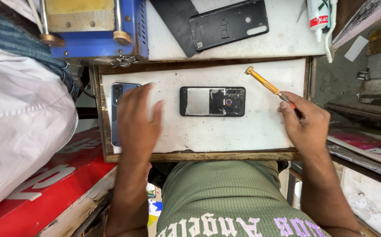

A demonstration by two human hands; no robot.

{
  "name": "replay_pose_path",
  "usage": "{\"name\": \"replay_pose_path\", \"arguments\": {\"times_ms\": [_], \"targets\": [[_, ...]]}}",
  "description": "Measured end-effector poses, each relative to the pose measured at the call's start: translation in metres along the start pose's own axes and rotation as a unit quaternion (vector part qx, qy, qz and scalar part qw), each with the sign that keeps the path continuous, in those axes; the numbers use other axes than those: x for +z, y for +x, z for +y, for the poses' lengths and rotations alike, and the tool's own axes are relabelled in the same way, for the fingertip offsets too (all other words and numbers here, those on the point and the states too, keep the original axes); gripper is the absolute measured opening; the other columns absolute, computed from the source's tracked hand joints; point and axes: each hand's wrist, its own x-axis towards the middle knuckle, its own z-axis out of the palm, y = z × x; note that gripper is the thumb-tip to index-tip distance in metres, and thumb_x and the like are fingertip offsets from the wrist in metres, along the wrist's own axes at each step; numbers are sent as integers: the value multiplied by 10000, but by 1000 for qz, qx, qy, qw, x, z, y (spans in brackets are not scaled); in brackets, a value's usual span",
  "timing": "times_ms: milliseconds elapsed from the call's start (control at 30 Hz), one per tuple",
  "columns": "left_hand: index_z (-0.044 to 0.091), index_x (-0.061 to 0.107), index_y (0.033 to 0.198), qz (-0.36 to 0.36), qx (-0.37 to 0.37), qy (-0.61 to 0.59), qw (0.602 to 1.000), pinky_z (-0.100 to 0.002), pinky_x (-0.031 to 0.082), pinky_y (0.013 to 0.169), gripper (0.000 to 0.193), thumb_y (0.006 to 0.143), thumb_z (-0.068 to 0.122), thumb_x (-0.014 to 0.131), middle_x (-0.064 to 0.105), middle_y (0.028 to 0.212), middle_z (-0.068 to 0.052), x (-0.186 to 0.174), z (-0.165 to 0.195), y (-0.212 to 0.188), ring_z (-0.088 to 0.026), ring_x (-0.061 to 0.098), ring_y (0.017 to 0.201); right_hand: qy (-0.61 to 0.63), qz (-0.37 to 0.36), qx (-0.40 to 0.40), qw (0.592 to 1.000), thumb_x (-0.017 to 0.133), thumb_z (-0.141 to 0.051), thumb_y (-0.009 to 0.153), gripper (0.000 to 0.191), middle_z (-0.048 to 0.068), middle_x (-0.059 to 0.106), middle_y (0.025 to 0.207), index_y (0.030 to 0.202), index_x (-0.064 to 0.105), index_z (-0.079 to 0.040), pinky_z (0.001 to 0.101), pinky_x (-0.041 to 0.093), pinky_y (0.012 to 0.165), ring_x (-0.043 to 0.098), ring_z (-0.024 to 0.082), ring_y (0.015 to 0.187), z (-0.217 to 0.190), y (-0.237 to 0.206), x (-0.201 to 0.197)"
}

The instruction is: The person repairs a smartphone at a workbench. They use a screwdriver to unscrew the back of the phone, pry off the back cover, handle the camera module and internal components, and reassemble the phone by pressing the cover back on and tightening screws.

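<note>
Nearest me, along the front edge of the worktop (260, 131), my left hand (138, 118) lies flat with its fingers spread. It is blurred, and its palm covers the lower part of a blue phone (119, 94) that lies lengthwise at the worktop's left edge. Whether the palm presses on the phone or only hovers over it I cannot tell.

My right hand (304, 123) sits at the right edge, fingers pressed together around the red grip of a yellow-handled screwdriver (265, 82). The shaft slants up toward the far edge. The tip is hidden in my fist.

Between the two hands, in the middle of the worktop, lies the opened phone (213, 101), back off, with a silvery plate and camera parts showing. Neither hand touches it.

To do this step well, I judge the left hand should pin the opened phone flat before the driver comes in. The driver should stand upright on each screw, so that it does not slip onto the bare board.

Beyond the far edge, on a higher white shelf, the black back cover (228, 24) lies on a dark sheet. At the far right corner stands a white tube (318, 15) with a red and green label. At the far left is a blue machine (96, 28) with a brass-coloured plate. Low on the left a red sign with white lettering (63, 175) runs slanting beside my knee.
</note>
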Motion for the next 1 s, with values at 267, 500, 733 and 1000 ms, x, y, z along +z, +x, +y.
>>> {"name": "replay_pose_path", "arguments": {"times_ms": [267, 500, 733, 1000], "targets": [[55, 497, 1480, -95, -174, 59, 978, -614, 405, 1036, 751, 852, 305, 825, 432, 1459, -386, -12, -44, -26, -544, 396, 1354, -173, -26, 104, 979, 788, -202, 997, 280, 98, 718, 980, 1265, 773, -121, 347, 552, 683, 679, 239, 729, -14, 7, 8], [67, 518, 1463, -97, -144, 97, 980, -592, 423, 1058, 733, 834, 305, 809, 478, 1431, -341, -23, -40, -22, -503, 435, 1350, -198, -59, 36, 978, 806, -243, 927, 411, 124, 709, 1192, 1308, 716, -117, 406, 586, 812, 712, 287, 1005, -54, 24, -5], [76, 603, 1414, -61, 73, -17, 995, -534, 431, 1133, 546, 936, 280, 773, 512, 1494, -196, 8, 15, 21, -429, 484, 1389, 68, -219, -133, 964, 873, -312, 897, 275, -22, 805, 985, 1103, 710, -228, 272, 581, 595, 678, 118, 689, -109, -13, -49], [91, 586, 1393, -81, 192, 27, 978, -623, 242, 1129, 705, 790, 366, 827, 465, 1463, -262, 44, 48, 110, -433, 369, 1387, 479, -294, -436, 703, 562, -41, 1110, 191, 182, 682, 989, 993, 657, 75, 438, 716, 757, 775, 357, 804, -154, -46, -62]]}}
